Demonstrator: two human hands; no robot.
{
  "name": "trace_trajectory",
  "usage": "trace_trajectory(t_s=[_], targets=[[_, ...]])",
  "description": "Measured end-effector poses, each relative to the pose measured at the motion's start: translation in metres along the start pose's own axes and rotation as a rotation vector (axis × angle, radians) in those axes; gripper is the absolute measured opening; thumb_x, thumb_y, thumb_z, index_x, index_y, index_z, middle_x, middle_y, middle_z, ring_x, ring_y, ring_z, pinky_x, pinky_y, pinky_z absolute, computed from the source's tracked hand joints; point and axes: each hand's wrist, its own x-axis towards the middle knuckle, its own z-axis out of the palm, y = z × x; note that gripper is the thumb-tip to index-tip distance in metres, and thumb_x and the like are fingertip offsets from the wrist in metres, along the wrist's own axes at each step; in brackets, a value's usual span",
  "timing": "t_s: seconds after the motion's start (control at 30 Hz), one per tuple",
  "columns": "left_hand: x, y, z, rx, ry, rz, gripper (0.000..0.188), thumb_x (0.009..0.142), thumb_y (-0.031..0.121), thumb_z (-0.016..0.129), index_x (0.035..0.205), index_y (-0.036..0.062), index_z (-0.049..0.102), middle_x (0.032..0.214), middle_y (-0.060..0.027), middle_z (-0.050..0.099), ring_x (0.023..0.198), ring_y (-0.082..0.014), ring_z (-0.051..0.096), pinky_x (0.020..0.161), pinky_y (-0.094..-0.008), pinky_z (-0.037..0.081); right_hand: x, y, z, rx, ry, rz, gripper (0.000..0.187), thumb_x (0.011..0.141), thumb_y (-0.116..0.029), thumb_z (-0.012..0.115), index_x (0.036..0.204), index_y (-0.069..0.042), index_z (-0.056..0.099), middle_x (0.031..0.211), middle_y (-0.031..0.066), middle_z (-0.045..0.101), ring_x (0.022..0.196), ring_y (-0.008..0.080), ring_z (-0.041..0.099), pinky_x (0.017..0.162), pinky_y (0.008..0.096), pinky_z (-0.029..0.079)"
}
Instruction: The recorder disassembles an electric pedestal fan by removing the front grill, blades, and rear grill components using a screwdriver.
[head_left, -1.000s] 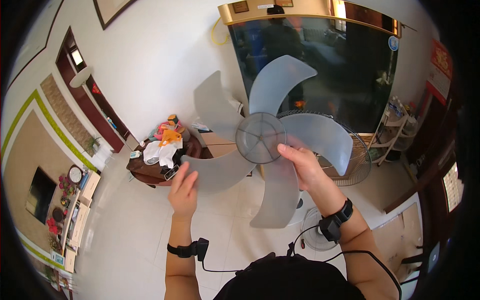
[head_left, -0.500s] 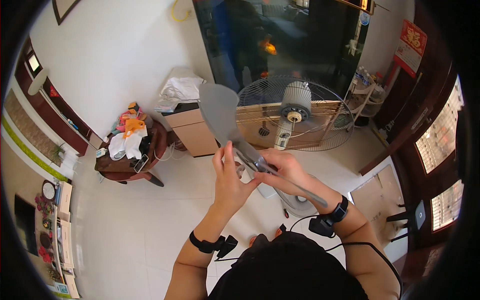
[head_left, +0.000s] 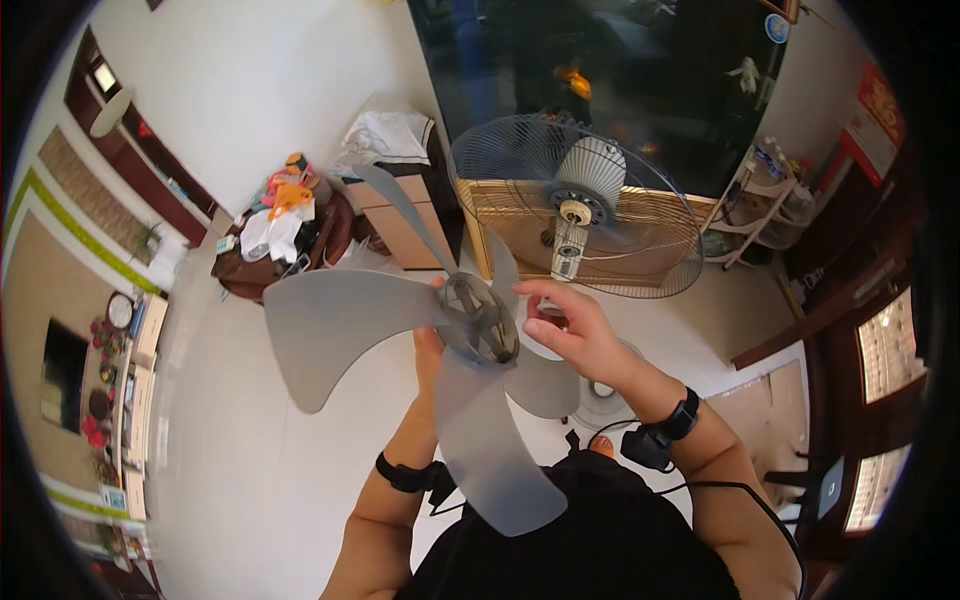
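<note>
Head view, looking down. Both hands hold a grey translucent fan blade (head_left: 440,340) in front of the chest, above the white floor (head_left: 250,450). The right hand (head_left: 570,330) grips the blade at its hub (head_left: 480,320), fingers curled over the hub's right edge and thumb pressed to its rim. The left hand (head_left: 428,350) lies behind the hub and is largely hidden by it; only a fingertip at the top and the heel of the palm show, so its grip cannot be told. One vane extends left, one down across the left forearm, one up and one lower right, beneath the right hand. Each wrist carries a black band.

Behind the blade stands the fan (head_left: 580,200): a round wire rear guard (head_left: 500,170) with the bare motor (head_left: 590,170) at its centre, shaft facing the viewer. The fan's round base (head_left: 610,390) shows below the right hand, partly covered by a vane and the wrist. Behind the guard is a slatted wooden panel (head_left: 520,220), and behind that a large dark glass tank (head_left: 600,70) with an orange spot inside. Left of the fan a cabinet (head_left: 400,210) bears folded white cloth (head_left: 390,135). Further left a dark chair (head_left: 285,255) holds white and orange items. At right stands a white wire rack (head_left: 765,200). A red rectangular sign (head_left: 880,100) hangs on the right wall, and a small round blue sticker (head_left: 777,28) sits at the tank's upper right corner.
</note>
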Motion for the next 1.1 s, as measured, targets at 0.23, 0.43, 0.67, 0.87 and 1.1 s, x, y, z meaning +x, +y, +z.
trace_trajectory(t_s=[0.23,0.43,0.67,0.87,1.1], targets=[[-0.033,-0.024,0.049,-0.667,0.07,-0.419,0.063,0.079,0.041,0.055,0.129,0.0103,0.033,0.116,-0.0112,0.05,0.105,-0.0236,0.053,0.086,-0.0389,0.048,-0.006,-0.01,-0.046,-0.082,-0.105,-0.239,0.026,0.076,-0.015,0.07,0.099,-0.005,0.061,0.077,0.0043,0.051,0.061,0.015,0.046,0.055,0.0268,0.039],[-0.054,0.02,0.072,-0.28,0.08,-0.47,0.052,0.088,0.036,0.045,0.13,0.007,0.037,0.123,-0.0113,0.047,0.108,-0.0226,0.051,0.091,-0.037,0.044,-0.018,-0.008,-0.064,-0.093,-0.196,-0.305,0.022,0.075,-0.011,0.07,0.093,-0.003,0.06,0.077,0.007,0.054,0.063,0.0192,0.051,0.057,0.0284,0.042],[-0.071,0.035,0.054,-0.403,-0.018,-0.285,0.067,0.087,0.025,0.057,0.14,0.0029,0.022,0.136,-0.012,0.037,0.123,-0.022,0.04,0.099,-0.0359,0.037,-0.021,-0.022,-0.071,-0.204,-0.202,-0.511,0.023,0.075,-0.009,0.069,0.095,-0.004,0.059,0.084,0.0089,0.059,0.071,0.0242,0.058,0.061,0.0324,0.046],[-0.045,0.032,0.067,-0.693,-0.106,-0.356,0.068,0.084,0.035,0.06,0.137,0.0047,0.03,0.134,-0.0105,0.04,0.121,-0.0201,0.042,0.1,-0.0349,0.038,-0.02,-0.041,-0.078,-0.359,-0.132,-0.71,0.025,0.073,-0.006,0.068,0.096,-0.004,0.06,0.084,0.0103,0.06,0.076,0.0274,0.059,0.064,0.0338,0.047],[-0.023,0.019,0.052,-0.511,-0.386,-0.184,0.051,0.091,0.037,0.047,0.133,0.0083,0.039,0.13,-0.0093,0.047,0.117,-0.0195,0.046,0.096,-0.0357,0.041,-0.032,-0.072,-0.067,-0.459,-0.001,-0.678,0.028,0.071,-0.001,0.069,0.097,-0.004,0.061,0.083,0.0096,0.06,0.076,0.0263,0.058,0.065,0.0335,0.046]])
